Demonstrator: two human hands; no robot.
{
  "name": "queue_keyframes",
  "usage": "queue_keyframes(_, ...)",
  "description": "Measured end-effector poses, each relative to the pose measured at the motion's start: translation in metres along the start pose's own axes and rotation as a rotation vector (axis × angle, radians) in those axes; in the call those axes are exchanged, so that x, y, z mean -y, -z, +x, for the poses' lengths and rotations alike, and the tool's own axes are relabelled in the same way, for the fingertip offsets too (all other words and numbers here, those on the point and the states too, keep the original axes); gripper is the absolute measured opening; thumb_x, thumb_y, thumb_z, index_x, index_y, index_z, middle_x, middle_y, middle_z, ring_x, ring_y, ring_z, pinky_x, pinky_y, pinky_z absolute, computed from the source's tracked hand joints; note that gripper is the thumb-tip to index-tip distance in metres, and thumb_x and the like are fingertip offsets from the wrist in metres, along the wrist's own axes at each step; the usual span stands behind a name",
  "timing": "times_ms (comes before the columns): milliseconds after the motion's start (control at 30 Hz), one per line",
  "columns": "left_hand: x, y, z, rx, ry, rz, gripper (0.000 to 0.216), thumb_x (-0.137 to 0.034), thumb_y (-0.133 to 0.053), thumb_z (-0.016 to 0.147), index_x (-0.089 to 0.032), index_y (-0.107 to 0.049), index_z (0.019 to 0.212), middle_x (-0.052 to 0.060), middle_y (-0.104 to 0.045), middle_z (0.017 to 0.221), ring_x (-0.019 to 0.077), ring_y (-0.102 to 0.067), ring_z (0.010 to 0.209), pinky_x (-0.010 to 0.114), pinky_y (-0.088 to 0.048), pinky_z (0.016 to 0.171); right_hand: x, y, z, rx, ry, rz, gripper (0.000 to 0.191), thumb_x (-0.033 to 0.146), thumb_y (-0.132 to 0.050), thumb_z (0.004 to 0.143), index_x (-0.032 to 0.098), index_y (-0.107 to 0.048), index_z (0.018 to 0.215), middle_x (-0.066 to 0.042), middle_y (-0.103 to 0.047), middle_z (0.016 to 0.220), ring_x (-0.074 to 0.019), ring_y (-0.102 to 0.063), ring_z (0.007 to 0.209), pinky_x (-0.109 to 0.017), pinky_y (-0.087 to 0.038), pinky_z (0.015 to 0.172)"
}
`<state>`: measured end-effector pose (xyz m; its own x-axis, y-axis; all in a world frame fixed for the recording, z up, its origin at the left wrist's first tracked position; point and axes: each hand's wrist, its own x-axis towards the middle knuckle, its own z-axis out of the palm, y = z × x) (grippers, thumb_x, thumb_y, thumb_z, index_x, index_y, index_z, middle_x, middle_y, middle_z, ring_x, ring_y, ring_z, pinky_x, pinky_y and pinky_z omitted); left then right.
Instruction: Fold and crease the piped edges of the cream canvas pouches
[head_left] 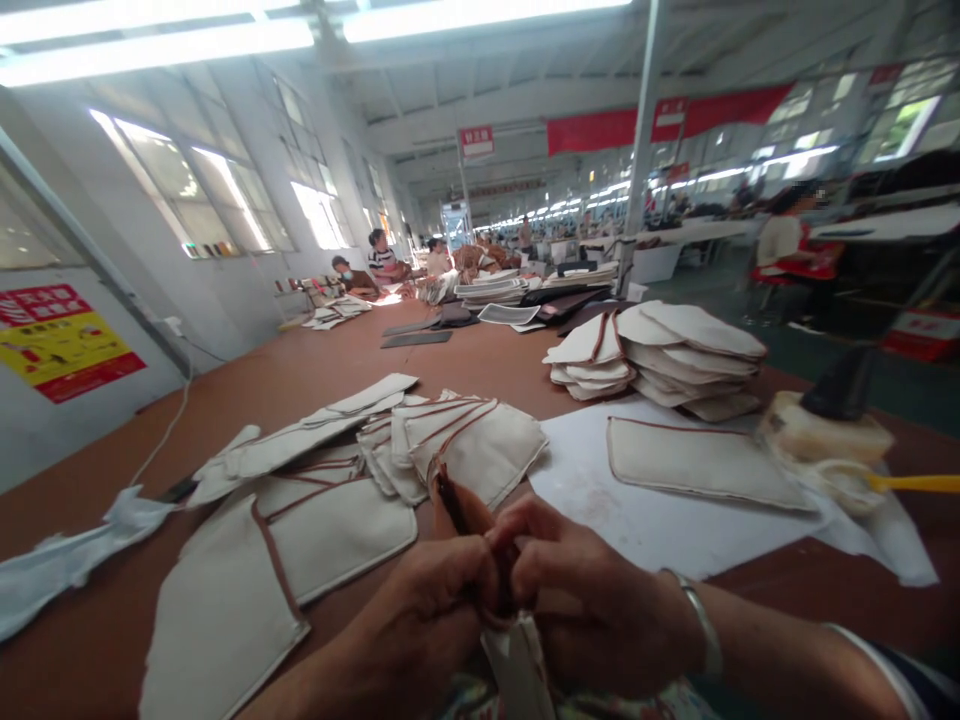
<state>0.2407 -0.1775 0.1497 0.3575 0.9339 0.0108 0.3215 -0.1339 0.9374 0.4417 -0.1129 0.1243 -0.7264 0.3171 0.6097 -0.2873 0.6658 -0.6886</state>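
Note:
My left hand (427,610) and my right hand (592,590) are close together above the table's near edge. Both are closed, with thumbs and fingers pinching a folded sewn fabric piece (516,660). Its brown side sticks up above my fingers, and a cream part hangs below them; the middle is hidden by my fingers. Just beyond my hands lies a fanned stack of cream panels with brown edging (487,445). To the left of my left hand rest more cream panels (225,600), overlapping each other.
On the brown table (315,365), a single cream panel (697,465) lies on white paper (592,490). At right stand a pale container with a black cone-shaped top (825,430) and a yellow-handled tool (915,483). Panel stacks (682,350) sit behind. Several people work farther back.

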Motion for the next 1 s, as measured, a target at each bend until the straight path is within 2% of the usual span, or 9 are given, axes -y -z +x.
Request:
queue_keyframes(133, 0.0, 0.012, -0.01, 0.022, 0.105, 0.017, 0.012, -0.008, -0.045, 0.065, -0.019, -0.044, 0.068, -0.004, -0.04, 0.068, 0.0109, -0.036, 0.064, 0.02, -0.029, 0.054, 0.006, 0.006, 0.0, 0.036, -0.122, -0.019, 0.006, 0.016, -0.047, 0.086, 0.019, -0.045, 0.081, -0.007, -0.052, 0.091, -0.0171, -0.052, 0.083, -0.03, -0.046, 0.076)
queue_keyframes(233, -0.007, 0.021, -0.012, 0.147, 0.186, -0.032, 0.028, -0.007, -0.047, 0.062, -0.019, -0.058, 0.085, -0.004, -0.05, 0.077, 0.0122, -0.043, 0.072, 0.019, -0.032, 0.058, 0.009, 0.013, 0.0, 0.133, -0.187, -0.072, 0.005, 0.018, -0.045, 0.085, 0.019, -0.042, 0.08, -0.004, -0.051, 0.085, -0.0158, -0.048, 0.076, -0.028, -0.042, 0.069)
queue_keyframes(333, -0.012, 0.021, -0.007, 0.202, 0.177, -0.137, 0.033, -0.016, -0.062, 0.071, -0.018, -0.064, 0.103, -0.002, -0.058, 0.089, 0.0155, -0.05, 0.083, 0.02, -0.038, 0.067, 0.011, 0.012, 0.001, 0.184, -0.186, -0.158, 0.006, 0.014, -0.045, 0.083, 0.019, -0.042, 0.083, -0.003, -0.051, 0.085, -0.0144, -0.047, 0.073, -0.027, -0.039, 0.066)
queue_keyframes(400, -0.012, 0.018, -0.003, 0.163, 0.137, -0.15, 0.024, -0.027, -0.069, 0.077, -0.016, -0.066, 0.098, -0.001, -0.058, 0.086, 0.015, -0.05, 0.082, 0.021, -0.039, 0.069, 0.011, 0.009, 0.001, 0.175, -0.185, -0.221, 0.009, 0.012, -0.047, 0.08, 0.019, -0.042, 0.083, -0.002, -0.051, 0.083, -0.0134, -0.045, 0.07, -0.026, -0.037, 0.064)
queue_keyframes(500, -0.009, 0.013, 0.001, 0.166, 0.108, -0.146, 0.027, -0.035, -0.074, 0.078, -0.013, -0.066, 0.091, -0.001, -0.055, 0.082, 0.0135, -0.047, 0.078, 0.021, -0.038, 0.067, 0.01, 0.007, -0.001, 0.155, -0.24, -0.252, 0.015, 0.012, -0.052, 0.076, 0.02, -0.042, 0.085, 0.001, -0.049, 0.078, -0.011, -0.04, 0.063, -0.024, -0.033, 0.057)
queue_keyframes(633, -0.001, 0.012, 0.004, 0.186, 0.136, -0.24, 0.028, -0.036, -0.076, 0.079, -0.011, -0.066, 0.088, -0.003, -0.05, 0.076, 0.0102, -0.041, 0.07, 0.02, -0.033, 0.061, 0.011, 0.011, 0.0, 0.185, -0.323, -0.147, 0.015, 0.02, -0.058, 0.082, 0.018, -0.046, 0.09, 0.004, -0.047, 0.072, -0.0086, -0.037, 0.057, -0.021, -0.03, 0.05)
queue_keyframes(733, 0.007, 0.011, 0.005, 0.228, 0.124, -0.375, 0.024, -0.031, -0.077, 0.079, -0.01, -0.068, 0.088, 0.0, -0.056, 0.077, 0.0101, -0.045, 0.07, 0.02, -0.035, 0.064, 0.016, 0.016, 0.003, 0.204, -0.343, -0.081, 0.015, 0.03, -0.055, 0.09, 0.017, -0.049, 0.087, 0.003, -0.049, 0.072, -0.009, -0.04, 0.06, -0.02, -0.033, 0.053)
queue_keyframes(833, 0.013, 0.009, 0.007, 0.233, 0.143, -0.443, 0.024, -0.03, -0.077, 0.079, -0.009, -0.069, 0.087, 0.003, -0.061, 0.08, 0.012, -0.051, 0.072, 0.022, -0.039, 0.066, 0.022, 0.019, 0.008, 0.222, -0.401, -0.066, 0.019, 0.031, -0.05, 0.094, 0.015, -0.054, 0.083, 0.002, -0.052, 0.073, -0.0096, -0.044, 0.065, -0.02, -0.036, 0.058)
queue_keyframes(1000, 0.009, 0.004, 0.009, 0.189, 0.186, -0.408, 0.025, -0.033, -0.074, 0.079, -0.01, -0.066, 0.083, 0.0, -0.056, 0.07, 0.0087, -0.043, 0.062, 0.02, -0.034, 0.058, 0.027, 0.021, 0.012, 0.181, -0.512, -0.017, 0.017, 0.026, -0.05, 0.088, 0.015, -0.055, 0.077, 0.002, -0.049, 0.07, -0.0106, -0.043, 0.065, -0.021, -0.035, 0.059)
